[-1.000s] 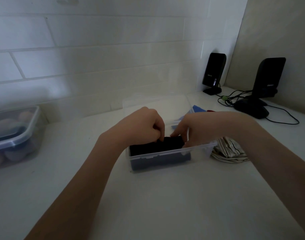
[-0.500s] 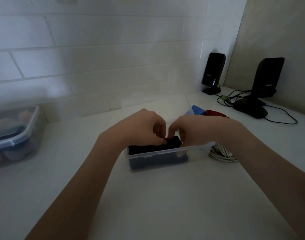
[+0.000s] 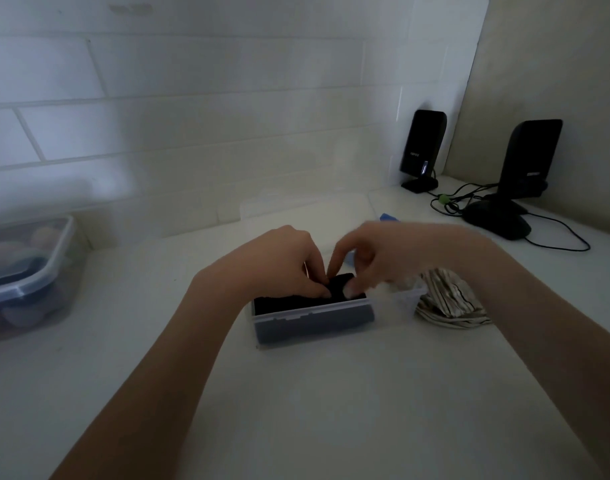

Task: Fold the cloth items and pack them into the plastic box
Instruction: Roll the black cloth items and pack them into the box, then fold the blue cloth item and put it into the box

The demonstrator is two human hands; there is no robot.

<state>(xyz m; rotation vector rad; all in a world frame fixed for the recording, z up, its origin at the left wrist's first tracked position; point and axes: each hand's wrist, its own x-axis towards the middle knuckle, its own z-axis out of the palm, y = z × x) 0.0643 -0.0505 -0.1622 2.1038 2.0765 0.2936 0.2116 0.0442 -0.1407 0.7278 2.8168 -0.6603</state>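
**Dark cloth going into the box**

Head view: left hand (image 3: pixel 279 261) and right hand (image 3: pixel 376 258), close together, pinch the folded black cloth (image 3: pixel 296 301) inside the clear rectangular plastic box (image 3: pixel 314 323) at desk (image 3: pixel 331 410) centre. Packing step; next, probably the striped crumpled cloth (image 3: pixel 449 303) at 3 o'clock.

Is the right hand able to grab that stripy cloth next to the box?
Probably yes: the striped cloth lies uncovered on the counter just beside the right hand, outside the plastic box.
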